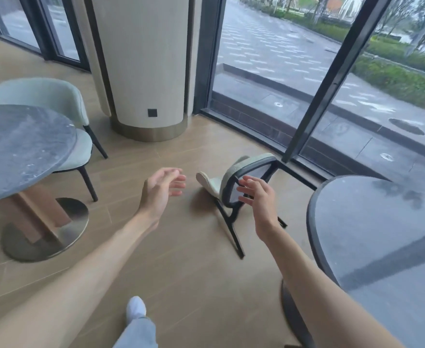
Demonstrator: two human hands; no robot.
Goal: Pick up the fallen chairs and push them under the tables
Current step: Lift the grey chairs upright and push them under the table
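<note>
A pale green chair [234, 177] with black legs lies tipped over on the wooden floor near the window, its underside and legs facing me. My right hand [259, 199] is open, fingers spread, in front of the chair's seat frame; whether it touches the frame I cannot tell. My left hand [161, 189] is open too, held in the air to the left of the chair and apart from it. A round grey stone table [382, 234] stands at the right. Another round grey table [18, 149] stands at the left, with an upright green chair [55, 96] pushed partly under it.
A wide white pillar [146, 71] with a brass base rises behind the left table. Floor-to-ceiling windows with black frames [332, 79] run along the back and right. The left table's brass disc base [45, 229] rests on the floor. My white shoe [136, 306] is at the bottom.
</note>
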